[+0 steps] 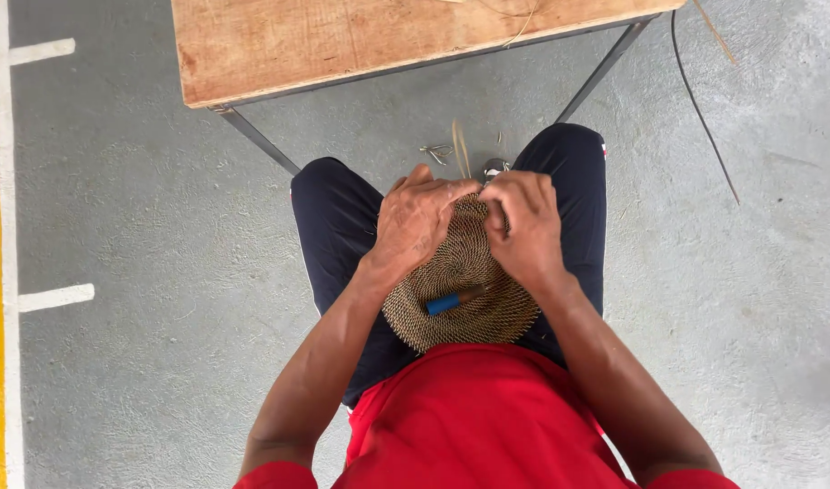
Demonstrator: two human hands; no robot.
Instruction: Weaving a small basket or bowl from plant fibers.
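Hands meet at the far edge of a round woven mat (pixel 465 303) resting on the person's lap. Left hand (pixel 417 220) lies clenched over the mat's far rim, fingers curled down onto the weave. Right hand (pixel 523 226), just beside it, pinches the same rim. A blue-handled tool (pixel 451 302) lies on the mat, nearer the body. Beyond the mat stands a wooden table (pixel 342 41); loose straw strands (pixel 460 149) rise between mat and table.
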